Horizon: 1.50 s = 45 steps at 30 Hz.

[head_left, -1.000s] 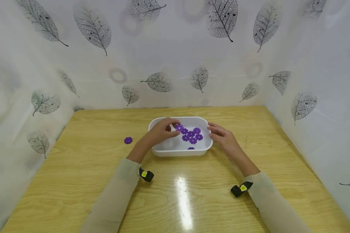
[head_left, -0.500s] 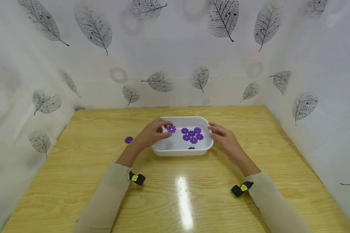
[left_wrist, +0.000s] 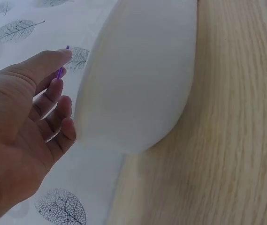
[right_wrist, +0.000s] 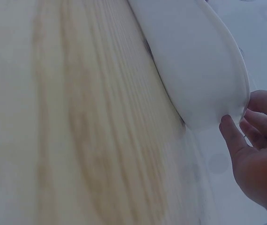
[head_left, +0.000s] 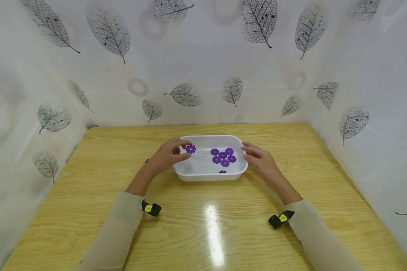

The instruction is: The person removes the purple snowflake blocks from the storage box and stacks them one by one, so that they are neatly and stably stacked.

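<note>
Between thumb and fingertips, my left hand (head_left: pixel 166 155) pinches a purple flower-shaped plastic disc (head_left: pixel 190 149) above the left end of a white tray (head_left: pixel 208 178). The left wrist view shows this disc edge-on as a thin purple strip (left_wrist: pixel 60 72). My right hand (head_left: pixel 262 162) holds the tray's right end, its thumb (right_wrist: pixel 232 133) on the outer wall and its fingers by the rim. Several purple discs (head_left: pixel 222 155) lie clustered in the tray's right half. One more disc (head_left: pixel 222 172) is partly hidden by the near wall.
A loose purple disc (head_left: pixel 147 161) lies on the wooden table (head_left: pixel 190 218) left of the tray, mostly covered by my left hand. A white leaf-printed curtain (head_left: pixel 203 67) surrounds the table's back and sides.
My left hand has drawn leftward from over the disc cluster, carrying the pinched disc to the tray's left end. It now covers most of the loose disc. My right hand stays put.
</note>
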{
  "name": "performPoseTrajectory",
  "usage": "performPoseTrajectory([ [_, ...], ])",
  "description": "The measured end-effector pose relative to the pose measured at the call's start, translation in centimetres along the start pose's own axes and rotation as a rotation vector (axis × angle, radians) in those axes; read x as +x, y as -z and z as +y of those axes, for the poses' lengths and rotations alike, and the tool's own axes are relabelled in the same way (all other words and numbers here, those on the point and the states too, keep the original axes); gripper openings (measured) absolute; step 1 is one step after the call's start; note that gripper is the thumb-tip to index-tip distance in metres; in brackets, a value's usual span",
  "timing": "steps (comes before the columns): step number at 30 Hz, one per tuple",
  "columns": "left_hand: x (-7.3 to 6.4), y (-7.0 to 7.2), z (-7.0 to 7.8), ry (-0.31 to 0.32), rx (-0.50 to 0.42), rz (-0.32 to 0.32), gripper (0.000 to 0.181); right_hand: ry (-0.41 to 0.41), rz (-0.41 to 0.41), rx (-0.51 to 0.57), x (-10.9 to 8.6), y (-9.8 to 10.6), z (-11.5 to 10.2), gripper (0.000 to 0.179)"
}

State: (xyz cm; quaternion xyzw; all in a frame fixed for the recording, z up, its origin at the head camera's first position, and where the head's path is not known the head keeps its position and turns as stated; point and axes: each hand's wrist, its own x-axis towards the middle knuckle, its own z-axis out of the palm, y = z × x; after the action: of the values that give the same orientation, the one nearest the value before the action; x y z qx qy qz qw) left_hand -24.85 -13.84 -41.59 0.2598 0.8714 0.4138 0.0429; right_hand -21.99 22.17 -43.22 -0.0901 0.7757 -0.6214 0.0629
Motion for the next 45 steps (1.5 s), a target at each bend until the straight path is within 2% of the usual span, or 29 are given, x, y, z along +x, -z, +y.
performPoseTrajectory([
  [7, -1.4, 1.7, -1.5, 0.028, -0.009, 0.065, 0.043, 0.019, 0.009, -0.014, 0.7, 0.1, 1.7, 0.044],
  [11, -2.6, 2.8, -2.7, 0.077, -0.001, 0.098, 0.049, 0.021, 0.025, -0.02, 0.8, 0.2, 1.8, 0.045],
  [15, -3.6, 4.0, -4.1, 0.156, 0.024, 0.085, 0.055, 0.019, 0.029, -0.028, 0.6, 0.4, 1.8, 0.044],
  [19, -4.4, 5.3, -5.7, 0.231, 0.091, 0.069, 0.06, 0.013, 0.031, -0.023, 0.4, 0.3, 1.7, 0.043],
  [23, -5.3, 6.3, -7.0, 0.272, 0.15, 0.048, 0.058, 0.01, 0.024, -0.014, 0.3, 0.2, 1.6, 0.044],
  [28, -6.5, 6.5, -8.0, 0.29, 0.185, -0.006, 0.05, -0.005, 0.036, -0.024, 0.5, 0.1, 1.5, 0.042],
  [31, -6.9, 6.3, -8.7, 0.284, 0.192, -0.013, 0.048, -0.012, 0.042, -0.025, 0.6, 0.1, 1.5, 0.04],
  [38, -7.2, 6.0, -9.2, 0.298, 0.152, -0.029, 0.048, 0.009, 0.02, -0.029, 0.6, 0.3, 1.7, 0.044],
  [45, -7.1, 5.9, -9.3, 0.269, 0.191, -0.044, 0.043, 0.018, 0.015, -0.022, 0.6, 0.3, 1.8, 0.044],
])
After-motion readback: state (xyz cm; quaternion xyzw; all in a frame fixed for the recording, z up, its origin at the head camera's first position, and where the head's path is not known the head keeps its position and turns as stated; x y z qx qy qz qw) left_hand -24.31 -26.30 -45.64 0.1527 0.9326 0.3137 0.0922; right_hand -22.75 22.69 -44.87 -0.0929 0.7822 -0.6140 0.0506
